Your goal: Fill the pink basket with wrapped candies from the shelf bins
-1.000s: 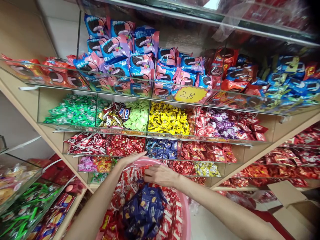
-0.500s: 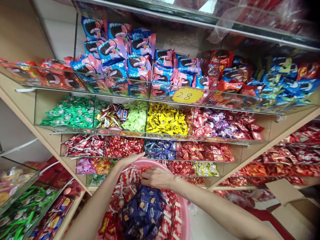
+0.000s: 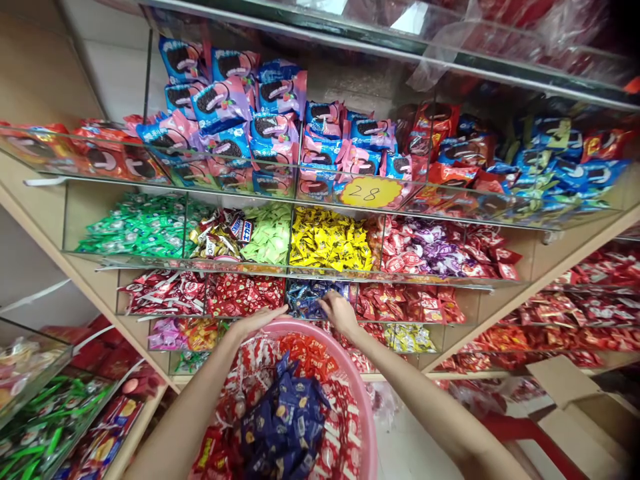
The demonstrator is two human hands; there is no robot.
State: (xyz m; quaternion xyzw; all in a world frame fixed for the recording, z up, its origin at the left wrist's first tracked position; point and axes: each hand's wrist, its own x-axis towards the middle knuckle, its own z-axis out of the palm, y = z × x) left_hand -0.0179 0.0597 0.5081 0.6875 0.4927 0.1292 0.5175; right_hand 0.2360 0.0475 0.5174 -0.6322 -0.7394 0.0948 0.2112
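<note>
In the head view, the pink basket [image 3: 369,413] sits at six o'clock, with navy packets [image 3: 285,420] heaped inside among red-and-white sweets [image 3: 345,427]. The left hand [image 3: 259,321] lies with fingers extended at the rim's eleven o'clock; whether it grips cannot be told. Towards one o'clock, the right hand [image 3: 339,313] curls its fingers at blue sweets [image 3: 301,299] on the shelf, any grasp unclear.

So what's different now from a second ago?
Your right hand has moved from over the pink basin up and forward to the blue-wrapped sweets on the shelf, uncovering orange-red packets. Whether it grips any is unclear. Your left hand stays at the basin's far rim.
</note>
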